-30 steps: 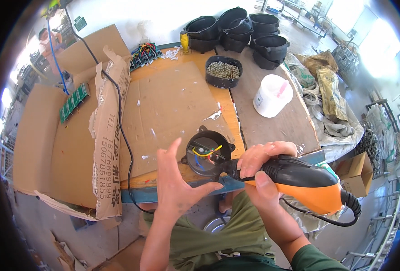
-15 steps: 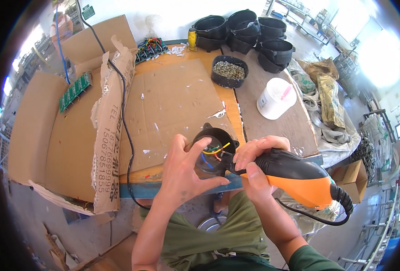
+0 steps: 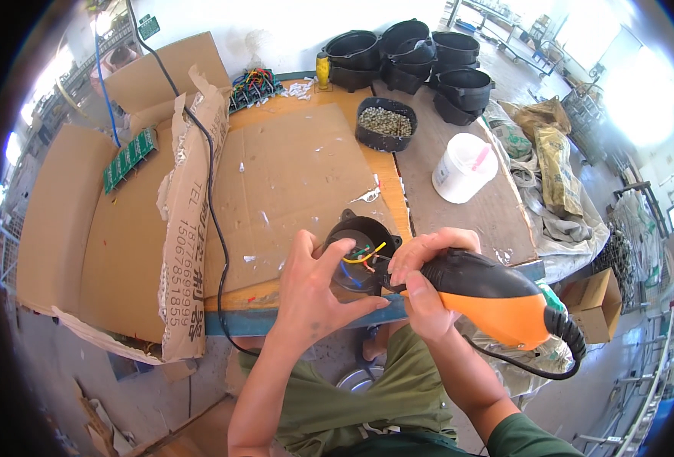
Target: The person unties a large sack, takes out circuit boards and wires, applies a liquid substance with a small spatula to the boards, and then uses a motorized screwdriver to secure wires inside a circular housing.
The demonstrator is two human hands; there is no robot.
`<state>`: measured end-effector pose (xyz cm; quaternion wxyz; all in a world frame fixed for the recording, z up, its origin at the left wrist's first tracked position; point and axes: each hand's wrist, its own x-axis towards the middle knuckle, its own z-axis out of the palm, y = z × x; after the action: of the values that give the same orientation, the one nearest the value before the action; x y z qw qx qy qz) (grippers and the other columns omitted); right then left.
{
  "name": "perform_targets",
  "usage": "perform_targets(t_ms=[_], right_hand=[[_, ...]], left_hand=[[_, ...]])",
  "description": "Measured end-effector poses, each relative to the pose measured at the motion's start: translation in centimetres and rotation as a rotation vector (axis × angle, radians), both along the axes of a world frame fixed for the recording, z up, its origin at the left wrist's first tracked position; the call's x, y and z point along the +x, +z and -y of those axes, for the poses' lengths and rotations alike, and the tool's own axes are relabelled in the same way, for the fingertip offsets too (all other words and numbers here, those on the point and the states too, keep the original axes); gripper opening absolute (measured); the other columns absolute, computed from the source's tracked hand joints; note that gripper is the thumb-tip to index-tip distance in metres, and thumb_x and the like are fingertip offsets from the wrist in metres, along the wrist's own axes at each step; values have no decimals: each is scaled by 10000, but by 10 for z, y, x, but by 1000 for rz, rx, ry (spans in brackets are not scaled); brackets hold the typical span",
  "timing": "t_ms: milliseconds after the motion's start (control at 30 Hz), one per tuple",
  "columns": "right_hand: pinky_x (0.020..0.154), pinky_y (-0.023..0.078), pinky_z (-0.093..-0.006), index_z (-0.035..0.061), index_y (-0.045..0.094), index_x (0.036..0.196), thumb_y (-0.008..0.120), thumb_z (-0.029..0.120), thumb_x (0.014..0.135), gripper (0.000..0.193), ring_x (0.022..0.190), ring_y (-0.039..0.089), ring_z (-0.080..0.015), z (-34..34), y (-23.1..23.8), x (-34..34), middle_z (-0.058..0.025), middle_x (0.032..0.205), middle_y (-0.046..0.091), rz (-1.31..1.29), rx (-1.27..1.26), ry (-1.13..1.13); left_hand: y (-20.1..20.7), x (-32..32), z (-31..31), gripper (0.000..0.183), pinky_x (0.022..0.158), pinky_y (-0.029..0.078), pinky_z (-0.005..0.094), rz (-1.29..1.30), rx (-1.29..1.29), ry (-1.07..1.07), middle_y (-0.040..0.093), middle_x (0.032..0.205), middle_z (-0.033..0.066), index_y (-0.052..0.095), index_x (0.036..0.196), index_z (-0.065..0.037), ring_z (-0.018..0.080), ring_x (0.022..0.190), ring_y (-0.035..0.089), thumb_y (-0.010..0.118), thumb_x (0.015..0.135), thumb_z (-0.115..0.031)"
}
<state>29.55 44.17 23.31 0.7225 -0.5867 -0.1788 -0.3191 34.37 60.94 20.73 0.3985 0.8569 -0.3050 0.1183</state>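
A round black plastic housing (image 3: 367, 226) with small side lugs sits at the front edge of the workbench. Inside it are yellow, green, red and blue wires (image 3: 365, 257). My left hand (image 3: 306, 286) is closed round the housing's left side, thumb along the near rim and fingertips over the opening. In my right hand (image 3: 427, 286) is a corded electric screwdriver (image 3: 497, 305), orange and black, gripped near its nose. It lies nearly level, its front end pointing left into the housing beside the wires. My fingers and the housing wall hide the tool's tip.
At left stands an open cardboard box (image 3: 185, 228) with a green circuit board strip (image 3: 130, 160) inside. A black cable (image 3: 214, 206) runs along it. Farther back are a black tub of small metal parts (image 3: 386, 126), stacked black housings (image 3: 459, 91), a white bucket (image 3: 463, 169) and a yellow bottle (image 3: 322, 70).
The screwdriver's rear end has swung slightly left and nearer to me, with my right hand shifting a little left. My left hand and the housing stay nearly in place.
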Motion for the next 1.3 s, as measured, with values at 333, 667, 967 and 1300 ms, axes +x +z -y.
perform_targets(t_ms=[333, 667, 967, 1300], right_hand=[[707, 526, -312, 71, 568, 1006, 699, -29, 750, 305, 728, 637, -167, 2, 10, -2, -67, 831, 641, -210, -218, -184], [679, 547, -280, 93, 604, 904, 745, -5, 730, 244, 663, 669, -138, -5, 28, -1, -18, 759, 673, -341, -175, -265], [700, 519, -260, 66, 577, 943, 700, -32, 723, 270, 701, 642, -111, -13, 32, -1, -35, 812, 648, -271, -187, -297], [746, 495, -266, 23, 562, 1061, 683, -7, 744, 340, 743, 617, -125, -1, 20, 7, -39, 818, 657, -160, -308, -205]], left_hand=[[2, 0, 4, 847, 723, 484, 427, -8, -18, -7, 455, 997, 146, 600, 1236, -100, 316, 876, 522, 977, 516, -339], [2, 0, 10, 766, 697, 503, 412, -11, -44, 13, 486, 985, 132, 623, 1220, -92, 295, 843, 542, 955, 558, -284], [4, -1, 9, 741, 684, 501, 412, -4, -30, 15, 497, 975, 133, 631, 1223, -86, 292, 832, 534, 933, 571, -266], [5, -3, 8, 755, 701, 503, 416, -20, -31, 17, 499, 989, 135, 626, 1239, -70, 293, 845, 531, 931, 578, -273]])
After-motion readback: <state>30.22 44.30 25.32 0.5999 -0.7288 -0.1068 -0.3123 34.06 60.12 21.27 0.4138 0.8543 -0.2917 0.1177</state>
